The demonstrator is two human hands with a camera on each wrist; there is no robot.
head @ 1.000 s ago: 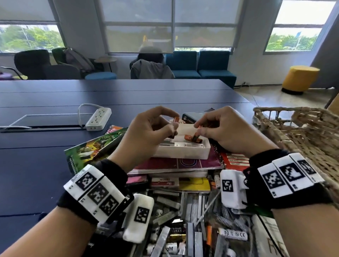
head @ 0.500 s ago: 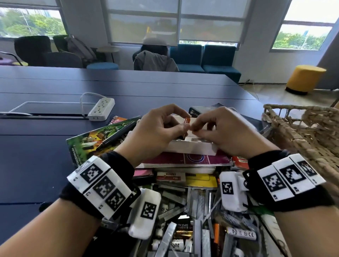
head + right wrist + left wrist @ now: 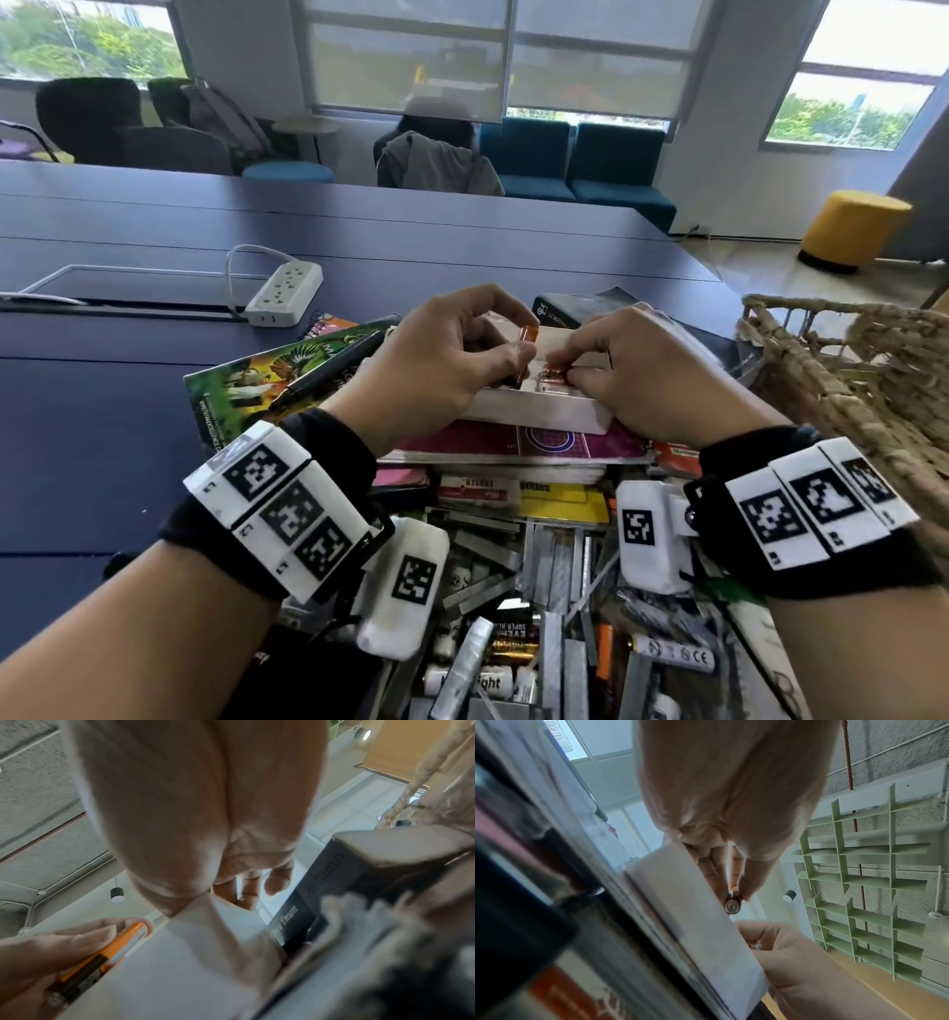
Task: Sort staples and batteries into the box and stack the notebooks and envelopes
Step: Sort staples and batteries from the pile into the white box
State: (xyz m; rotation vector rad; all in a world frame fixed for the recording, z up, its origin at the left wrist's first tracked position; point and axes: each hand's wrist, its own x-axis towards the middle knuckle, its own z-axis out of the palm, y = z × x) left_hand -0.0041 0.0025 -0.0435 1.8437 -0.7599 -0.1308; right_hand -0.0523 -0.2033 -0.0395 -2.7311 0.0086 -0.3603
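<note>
A white box [image 3: 539,411] sits on a stack of notebooks [image 3: 513,443]. My left hand [image 3: 519,350] pinches an orange and black battery [image 3: 527,343] upright over the box's left side; its metal end [image 3: 732,905] shows in the left wrist view, its full side [image 3: 102,957] in the right wrist view. My right hand [image 3: 565,367] reaches into the box, thumb and forefinger curled on an orange battery [image 3: 550,374] lying flat inside. Near me lies a heap of loose staple strips [image 3: 539,555] and batteries [image 3: 508,650].
A wicker basket [image 3: 847,370] stands close on the right. A green picture notebook [image 3: 267,380] with a black pen lies left of the box, a dark book [image 3: 570,311] behind it. A white power strip [image 3: 285,293] is on the blue table [image 3: 102,437].
My right hand has lowered its orange battery down flat into the box. My left hand has kept its battery upright and shifted slightly toward the right hand.
</note>
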